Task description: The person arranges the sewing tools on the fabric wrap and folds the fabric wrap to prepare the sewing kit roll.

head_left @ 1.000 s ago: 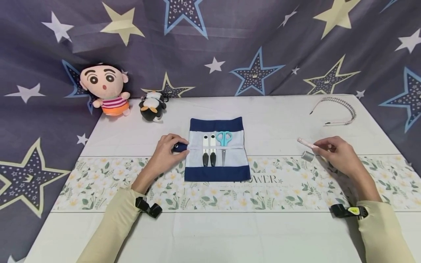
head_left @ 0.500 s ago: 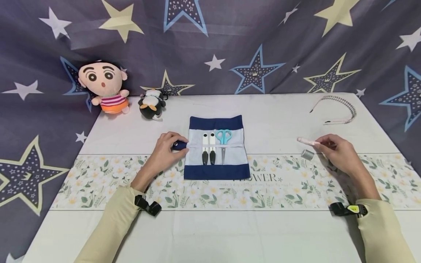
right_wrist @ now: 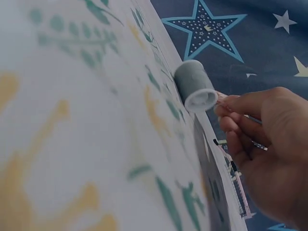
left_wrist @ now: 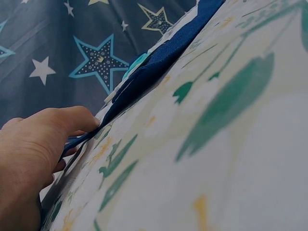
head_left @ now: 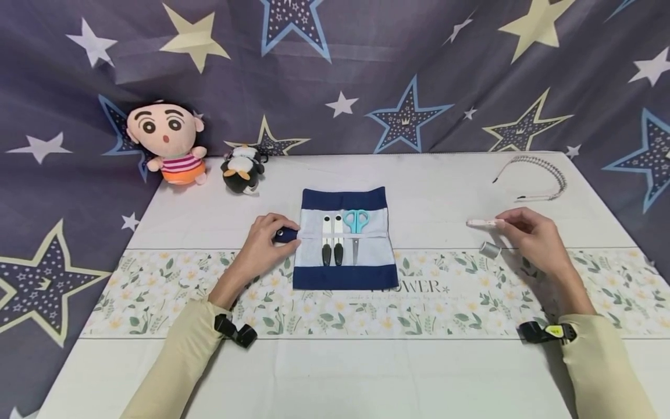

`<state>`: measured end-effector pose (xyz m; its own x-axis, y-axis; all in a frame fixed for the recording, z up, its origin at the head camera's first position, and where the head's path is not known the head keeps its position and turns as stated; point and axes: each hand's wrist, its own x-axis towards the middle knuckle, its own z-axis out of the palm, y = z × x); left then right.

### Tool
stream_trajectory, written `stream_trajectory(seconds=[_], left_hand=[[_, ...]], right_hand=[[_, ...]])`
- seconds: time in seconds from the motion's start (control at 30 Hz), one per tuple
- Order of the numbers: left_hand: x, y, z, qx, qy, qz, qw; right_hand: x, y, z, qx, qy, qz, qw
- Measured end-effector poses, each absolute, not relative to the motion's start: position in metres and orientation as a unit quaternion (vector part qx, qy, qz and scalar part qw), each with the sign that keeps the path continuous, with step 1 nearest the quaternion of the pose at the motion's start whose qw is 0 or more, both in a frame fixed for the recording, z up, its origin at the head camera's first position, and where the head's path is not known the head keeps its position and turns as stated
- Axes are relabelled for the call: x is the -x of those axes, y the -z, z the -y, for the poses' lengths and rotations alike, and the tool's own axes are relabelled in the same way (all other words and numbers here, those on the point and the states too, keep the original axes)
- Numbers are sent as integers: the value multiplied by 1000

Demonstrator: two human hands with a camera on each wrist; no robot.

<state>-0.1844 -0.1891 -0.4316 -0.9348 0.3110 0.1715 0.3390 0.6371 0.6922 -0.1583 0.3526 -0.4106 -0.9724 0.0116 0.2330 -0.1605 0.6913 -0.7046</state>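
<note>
My left hand [head_left: 265, 240] is at the left edge of an open navy and pale-blue cloth tool roll [head_left: 342, 277], its thumb and fingers gripping the edge around a navy snap tab [head_left: 285, 234]. Under the roll's elastic lie two white tools with black ends [head_left: 332, 240] and turquoise-handled scissors [head_left: 357, 222]. Over to the right, my right hand [head_left: 535, 238] pinches a slim, pale pink stick-like piece [head_left: 480, 223] by one end, just above the table. Close below it, a spool of grey thread [head_left: 490, 249] lies on its side; the right wrist view shows the spool [right_wrist: 193, 86] beside the fingertips.
A beaded headband [head_left: 556, 171] lies at the back right. At the back left sit a plush boy doll [head_left: 175, 142] and a plush penguin [head_left: 242, 170]. A star-patterned curtain [head_left: 293, 93] hangs behind the white table [head_left: 335, 372] with its floral strip.
My right hand has shifted slightly back and left, and the pink piece has swung from slanted to nearly level. The left hand and the roll have stayed in place.
</note>
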Motion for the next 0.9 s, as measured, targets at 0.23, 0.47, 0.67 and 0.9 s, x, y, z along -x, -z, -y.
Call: stream_trajectory(seconds=[0.23,0.47,0.67,0.9], left_hand=[[184,432,190,179,387,904,18],[184,432,190,176,384,906,19],[184,432,190,177,382,907,13],[184,431,189,180,384,905,18]], right_hand=[[164,406,-336,-38,-414,901,126],[170,405,-325,-62,-426,893,131],[172,405,-313,-79,-440,886,121],[179,402,-296,-114,-463,871,119]])
